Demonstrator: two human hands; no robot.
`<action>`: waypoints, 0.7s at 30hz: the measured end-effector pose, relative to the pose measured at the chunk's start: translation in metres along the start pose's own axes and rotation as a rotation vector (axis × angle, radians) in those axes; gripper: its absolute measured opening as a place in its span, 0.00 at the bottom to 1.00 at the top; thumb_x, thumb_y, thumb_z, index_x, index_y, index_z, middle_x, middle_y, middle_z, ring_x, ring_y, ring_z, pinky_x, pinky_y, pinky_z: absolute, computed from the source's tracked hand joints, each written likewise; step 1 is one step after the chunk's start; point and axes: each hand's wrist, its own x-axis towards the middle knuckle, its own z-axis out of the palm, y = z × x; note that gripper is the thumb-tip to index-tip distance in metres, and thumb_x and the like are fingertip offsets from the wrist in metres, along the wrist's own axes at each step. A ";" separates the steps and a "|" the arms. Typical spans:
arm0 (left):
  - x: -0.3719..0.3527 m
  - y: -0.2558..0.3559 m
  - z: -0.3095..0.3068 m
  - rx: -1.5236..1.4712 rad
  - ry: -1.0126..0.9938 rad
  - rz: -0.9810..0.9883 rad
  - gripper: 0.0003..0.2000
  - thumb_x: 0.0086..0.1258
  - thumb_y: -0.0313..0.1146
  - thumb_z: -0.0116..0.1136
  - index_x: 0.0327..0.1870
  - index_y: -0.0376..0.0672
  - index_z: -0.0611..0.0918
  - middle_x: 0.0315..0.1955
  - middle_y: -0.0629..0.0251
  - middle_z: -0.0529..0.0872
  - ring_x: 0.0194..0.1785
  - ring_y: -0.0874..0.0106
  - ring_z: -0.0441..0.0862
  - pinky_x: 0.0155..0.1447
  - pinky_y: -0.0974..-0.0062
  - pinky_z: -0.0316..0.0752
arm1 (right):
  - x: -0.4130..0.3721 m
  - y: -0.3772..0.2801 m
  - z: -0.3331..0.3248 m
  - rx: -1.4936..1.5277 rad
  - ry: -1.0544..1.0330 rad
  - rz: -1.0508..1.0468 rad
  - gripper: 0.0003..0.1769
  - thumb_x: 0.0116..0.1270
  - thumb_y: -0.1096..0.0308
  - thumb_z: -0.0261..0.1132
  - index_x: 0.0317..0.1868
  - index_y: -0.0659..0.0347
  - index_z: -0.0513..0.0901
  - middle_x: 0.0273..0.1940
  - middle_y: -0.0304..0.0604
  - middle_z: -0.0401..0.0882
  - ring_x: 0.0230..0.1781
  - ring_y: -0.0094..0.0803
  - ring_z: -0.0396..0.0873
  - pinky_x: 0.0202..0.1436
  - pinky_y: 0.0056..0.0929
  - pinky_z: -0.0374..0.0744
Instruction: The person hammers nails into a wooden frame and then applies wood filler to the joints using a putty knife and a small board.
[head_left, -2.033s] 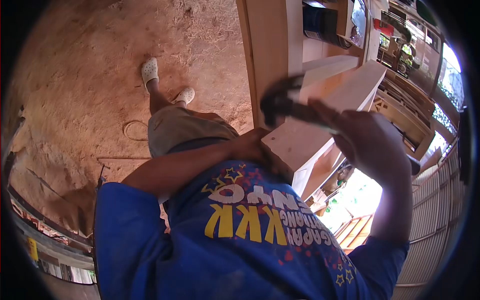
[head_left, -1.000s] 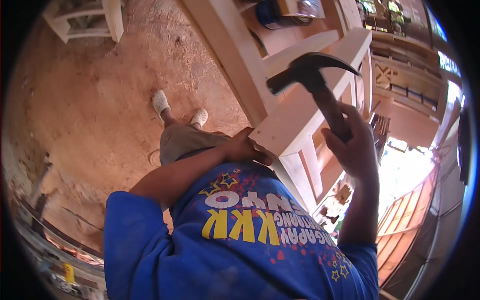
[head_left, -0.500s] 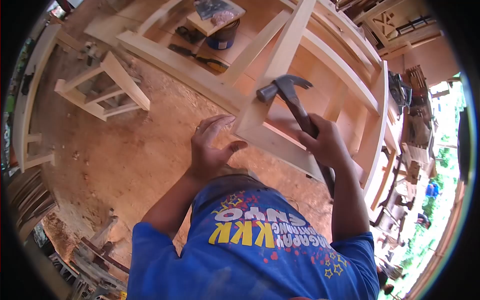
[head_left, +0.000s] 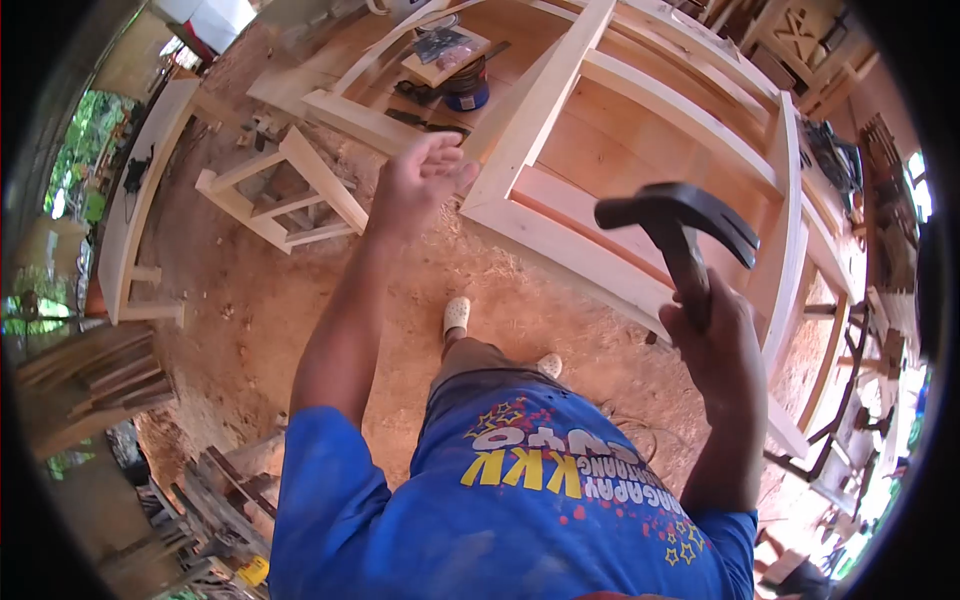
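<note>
My right hand (head_left: 720,340) grips a claw hammer (head_left: 680,212) by its dark handle, with the head raised and the claw pointing right. Below and behind the hammer is a large pale wooden frame (head_left: 575,250) with rails and a reddish panel inside. My left hand (head_left: 418,185) is held up left of the frame's near corner, fingers stretched out and somewhat blurred, with nothing in it. From this angle its fingertips overlap the frame's left rail.
A small wooden stand (head_left: 290,195) is on the dirt floor to the left, beside a long pale bench-like piece (head_left: 140,190). A blue tub (head_left: 468,98) sits under a board (head_left: 447,58) inside the frame. Stacked planks (head_left: 95,380) lie at the lower left.
The hammer has risen and moved right, away from the frame's corner. My left hand has lifted and moved away from the corner. The view has shifted, bringing my shoes into sight.
</note>
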 end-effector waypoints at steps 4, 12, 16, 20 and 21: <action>0.070 0.007 0.018 0.144 -0.241 0.036 0.45 0.61 0.52 0.80 0.74 0.34 0.73 0.66 0.42 0.81 0.69 0.59 0.81 0.71 0.61 0.76 | -0.047 0.015 0.051 0.145 0.157 0.178 0.14 0.67 0.69 0.75 0.47 0.67 0.83 0.30 0.54 0.82 0.29 0.39 0.79 0.37 0.40 0.77; 0.157 -0.020 0.087 0.546 -0.414 0.376 0.65 0.48 0.48 0.83 0.84 0.36 0.51 0.75 0.34 0.69 0.74 0.47 0.74 0.77 0.58 0.71 | -0.071 0.005 0.295 0.668 0.605 0.388 0.12 0.81 0.63 0.67 0.38 0.59 0.82 0.28 0.26 0.68 0.30 0.17 0.66 0.34 0.26 0.67; 0.135 -0.007 0.078 0.285 -0.417 0.038 0.59 0.50 0.33 0.71 0.83 0.30 0.46 0.65 0.39 0.79 0.64 0.51 0.83 0.69 0.63 0.80 | -0.048 -0.057 0.376 0.891 0.783 0.571 0.14 0.79 0.63 0.69 0.33 0.58 0.81 0.24 0.24 0.70 0.28 0.17 0.68 0.32 0.27 0.68; 0.151 -0.027 0.091 0.105 -0.398 0.035 0.42 0.45 0.29 0.72 0.64 0.25 0.66 0.45 0.47 0.85 0.42 0.61 0.87 0.48 0.65 0.84 | -0.019 -0.063 0.446 0.635 0.864 0.468 0.16 0.80 0.58 0.68 0.35 0.58 0.77 0.25 0.28 0.71 0.24 0.17 0.70 0.29 0.26 0.69; 0.150 -0.027 0.091 0.087 -0.404 0.052 0.35 0.46 0.29 0.72 0.56 0.25 0.69 0.41 0.50 0.83 0.37 0.64 0.85 0.42 0.67 0.83 | -0.008 -0.070 0.455 0.666 0.864 0.514 0.17 0.81 0.58 0.67 0.35 0.58 0.77 0.26 0.29 0.71 0.24 0.17 0.71 0.28 0.25 0.70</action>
